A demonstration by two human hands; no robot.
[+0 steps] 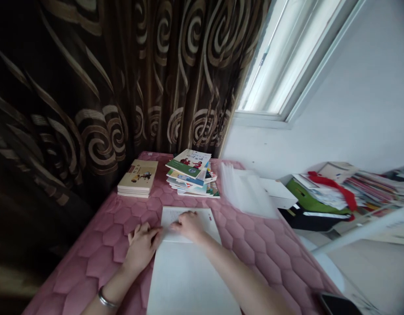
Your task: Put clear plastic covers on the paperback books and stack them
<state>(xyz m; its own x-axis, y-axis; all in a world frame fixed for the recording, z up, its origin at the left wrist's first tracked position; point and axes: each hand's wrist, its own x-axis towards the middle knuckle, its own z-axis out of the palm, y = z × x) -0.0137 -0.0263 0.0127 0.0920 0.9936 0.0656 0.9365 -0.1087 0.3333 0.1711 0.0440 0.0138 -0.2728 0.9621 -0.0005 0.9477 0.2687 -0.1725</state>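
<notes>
On the pink quilted surface lies an open book or booklet (189,275), its upper page printed with small text and its lower page pale and blank-looking. My right hand (188,225) rests on the upper page with bent fingers pointing left, and nothing shows in it. At the left edge of the page is my left hand (143,245), its fingers loosely curled and apart, the thumb reaching to the page's edge. A metal bracelet (106,298) circles the left wrist.
Beyond the book stand a neat stack of beige books (138,178) and a looser pile of colourful books (193,173). Clear plastic covers (248,190) lie to their right, by a white box (278,192). A dark phone-like object (336,303) sits at bottom right. Patterned curtains (123,87) hang behind.
</notes>
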